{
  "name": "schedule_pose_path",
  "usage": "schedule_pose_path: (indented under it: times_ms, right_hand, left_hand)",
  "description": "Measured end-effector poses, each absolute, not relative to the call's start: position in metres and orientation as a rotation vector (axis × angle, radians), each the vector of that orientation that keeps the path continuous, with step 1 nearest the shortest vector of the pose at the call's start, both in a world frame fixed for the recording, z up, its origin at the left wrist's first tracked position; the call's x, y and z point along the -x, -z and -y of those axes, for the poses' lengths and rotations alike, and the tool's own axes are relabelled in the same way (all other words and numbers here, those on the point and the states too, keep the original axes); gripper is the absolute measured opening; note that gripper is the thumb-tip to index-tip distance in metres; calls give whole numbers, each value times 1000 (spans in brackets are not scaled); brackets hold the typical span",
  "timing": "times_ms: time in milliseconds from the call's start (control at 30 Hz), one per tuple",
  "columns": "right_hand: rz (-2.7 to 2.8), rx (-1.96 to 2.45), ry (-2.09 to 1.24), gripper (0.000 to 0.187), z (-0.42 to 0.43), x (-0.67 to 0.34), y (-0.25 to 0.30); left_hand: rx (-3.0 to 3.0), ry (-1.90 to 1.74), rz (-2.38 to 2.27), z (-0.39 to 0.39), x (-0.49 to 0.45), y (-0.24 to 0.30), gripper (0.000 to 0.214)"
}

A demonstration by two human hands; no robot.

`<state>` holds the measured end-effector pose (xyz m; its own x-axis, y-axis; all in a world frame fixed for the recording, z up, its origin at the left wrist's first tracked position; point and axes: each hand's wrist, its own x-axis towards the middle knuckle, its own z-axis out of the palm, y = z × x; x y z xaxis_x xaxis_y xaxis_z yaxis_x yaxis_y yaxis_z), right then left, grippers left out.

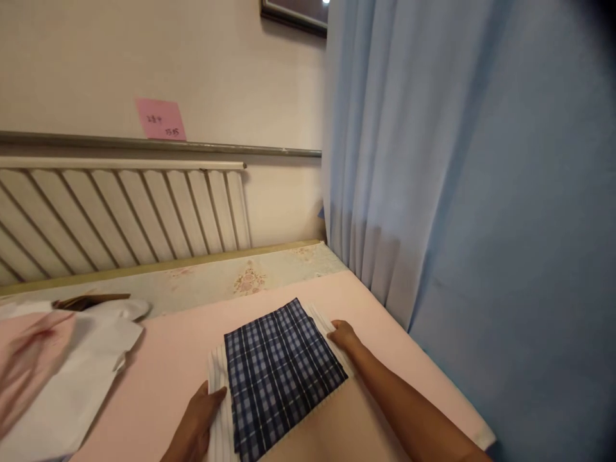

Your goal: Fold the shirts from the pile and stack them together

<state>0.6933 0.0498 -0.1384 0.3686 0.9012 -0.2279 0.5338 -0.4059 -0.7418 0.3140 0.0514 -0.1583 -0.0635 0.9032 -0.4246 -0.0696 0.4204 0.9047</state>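
Note:
A dark blue plaid cloth (283, 375) lies flat between my two hands. White striped cloth (219, 372) sticks out from beneath it on both sides. My left hand (205, 410) pinches the striped cloth's left edge, thumb on top and fingers underneath. On the far right side, my right hand (343, 336) grips the opposite striped edge in the same way. Below the plaid piece, nearer to me, extends a plain beige surface (332, 423); whether it belongs to the same bundle I cannot tell. The undersides of the cloths are hidden.
A pink sheet (168, 359) covers the bed, with a floral strip (283, 269) along the wall side. White and pink papers or cloths (106, 359) lie at left. A blue curtain (394, 160) hangs at right. Behind stand a radiator (120, 215) and pipe (231, 149).

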Motion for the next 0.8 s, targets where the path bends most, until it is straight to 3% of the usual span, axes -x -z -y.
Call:
schedule_pose_path:
  times_ms: [233, 433, 633, 800]
  right_hand:
    - [1164, 2115, -769, 24, -105, -803, 143]
    - [1076, 2151, -733, 12, -139, -873, 152]
    - [969, 2147, -789, 30, -161, -903, 159]
    - [884, 2129, -795, 28, -153, -904, 160]
  left_hand:
    - [-836, -890, -1269, -123, -431, 146, 35]
    - [-898, -854, -1193, -180, -501, 147, 40]
    - [-934, -853, -1190, -220, -538, 147, 43]
    - [-936, -819, -1210, -223, -542, 148, 30]
